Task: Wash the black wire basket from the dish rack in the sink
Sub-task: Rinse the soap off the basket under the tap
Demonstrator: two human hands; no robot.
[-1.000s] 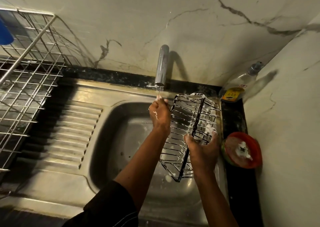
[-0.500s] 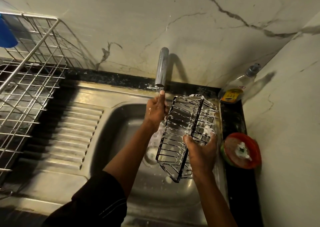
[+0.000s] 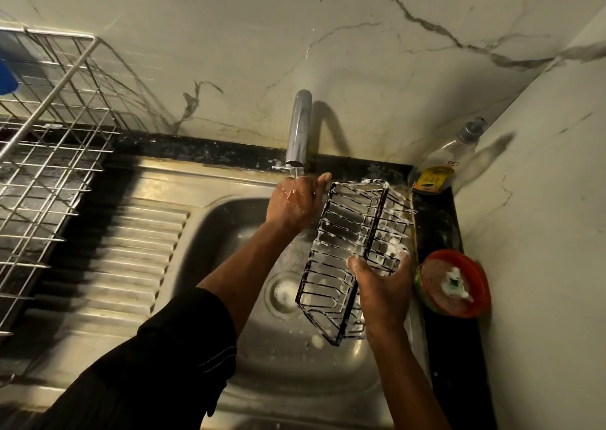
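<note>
Right hand (image 3: 383, 285) grips soapy black wire basket (image 3: 347, 242) | left hand (image 3: 295, 200) loose-fingered under tap (image 3: 299, 127) trickle | step: rinsing begins | next: swing basket beneath stream.

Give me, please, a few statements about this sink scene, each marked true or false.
1. The right hand holds the black wire basket above the sink. True.
2. The basket's wires are free of suds. False: white foam clings to them.
3. The left hand is under the faucet. True.
4. The red container lies in the sink basin. False: it stands on the dark counter to the right of the sink.
</note>
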